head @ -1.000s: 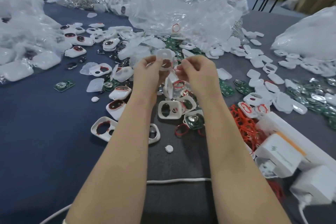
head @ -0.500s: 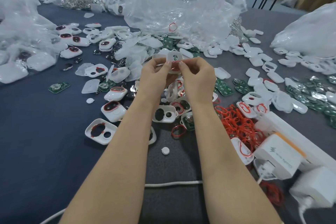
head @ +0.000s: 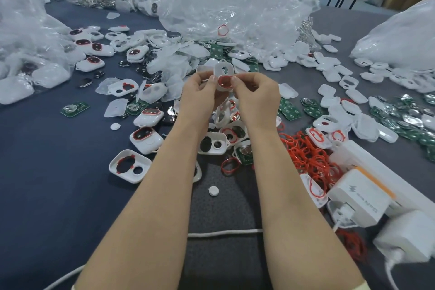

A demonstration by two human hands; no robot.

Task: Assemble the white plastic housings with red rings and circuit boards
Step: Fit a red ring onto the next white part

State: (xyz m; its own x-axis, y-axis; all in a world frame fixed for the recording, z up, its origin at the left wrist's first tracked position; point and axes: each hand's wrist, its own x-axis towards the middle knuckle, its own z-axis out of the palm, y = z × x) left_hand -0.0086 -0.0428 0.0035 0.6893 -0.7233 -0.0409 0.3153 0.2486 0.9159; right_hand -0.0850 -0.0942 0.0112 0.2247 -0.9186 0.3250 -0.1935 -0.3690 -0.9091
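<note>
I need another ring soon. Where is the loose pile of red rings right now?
In the head view, the pile of red rings lies on the table right of the right forearm, just left of the white charger.

You're working in soft, even, fairly bright light; shadows on the tabletop (head: pixel 58 183) are faint. The clear plastic bag (head: pixel 235 2) throws white glare. Just below the bag the white housing (head: pixel 228 67) reads sharp; far below-right, the white adapter (head: pixel 409 235) blurs and lines bow.
</note>
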